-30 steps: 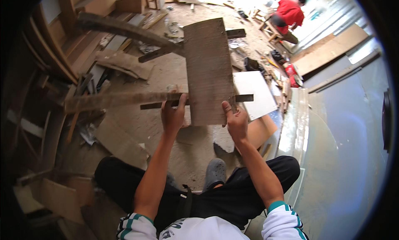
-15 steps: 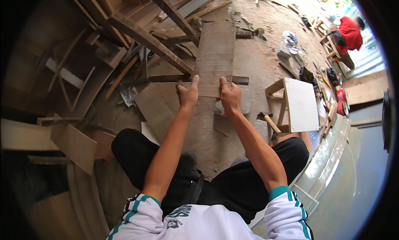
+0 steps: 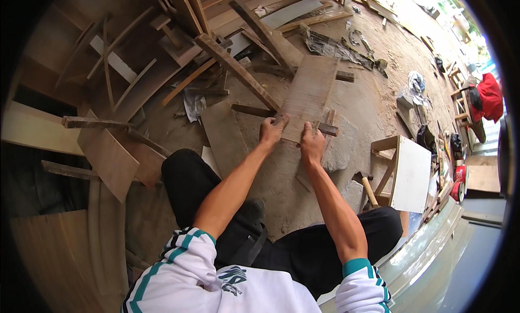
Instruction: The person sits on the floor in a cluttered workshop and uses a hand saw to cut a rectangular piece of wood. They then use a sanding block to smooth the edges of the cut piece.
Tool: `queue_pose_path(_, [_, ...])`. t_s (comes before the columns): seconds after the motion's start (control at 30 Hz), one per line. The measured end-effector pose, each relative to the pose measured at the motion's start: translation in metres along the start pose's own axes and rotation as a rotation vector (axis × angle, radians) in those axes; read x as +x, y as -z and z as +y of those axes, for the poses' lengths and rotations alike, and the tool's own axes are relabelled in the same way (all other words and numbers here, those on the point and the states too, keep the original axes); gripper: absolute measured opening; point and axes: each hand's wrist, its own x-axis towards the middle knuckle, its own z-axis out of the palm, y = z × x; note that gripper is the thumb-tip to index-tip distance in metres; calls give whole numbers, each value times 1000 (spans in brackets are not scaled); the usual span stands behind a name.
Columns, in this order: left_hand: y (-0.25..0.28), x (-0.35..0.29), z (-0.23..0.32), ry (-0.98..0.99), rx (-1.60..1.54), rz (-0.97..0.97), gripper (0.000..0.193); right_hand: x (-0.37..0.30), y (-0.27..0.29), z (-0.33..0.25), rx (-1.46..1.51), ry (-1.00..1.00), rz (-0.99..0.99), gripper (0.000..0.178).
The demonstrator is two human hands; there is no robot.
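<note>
A rectangular wooden board (image 3: 309, 93) with a ribbed, worn face is held out in front of me. My left hand (image 3: 273, 131) grips its near left corner, thumb on top. My right hand (image 3: 312, 143) closes on the near right corner in the same way. Two long wooden bars (image 3: 238, 70) run from the board's left side toward the upper left. Short bar ends (image 3: 328, 129) stick out past its right edge. Whether these bars are joined to the board, I cannot tell.
To the right stand a small stool with a white top (image 3: 410, 175) and a hammer (image 3: 369, 190) beside it. A stone slab (image 3: 338, 150) lies near my right hand. Loose boards (image 3: 111, 164) are piled at left. A person in red (image 3: 490, 98) sits at the far right.
The board has turned, its far end now leaning to the right, and both hands have gone with it. The whole view has shifted, so surroundings appear lower and farther right.
</note>
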Motion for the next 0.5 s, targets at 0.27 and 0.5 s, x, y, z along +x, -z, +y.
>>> queue_pose_path(0.27, [-7,25,-27,-28,-15,-87,79,21,-7,30,-115,-90,-18,55])
queue_pose_path(0.5, [-9,33,-20,4,18,-104,76,18,-3,16,26,-103,-99,45])
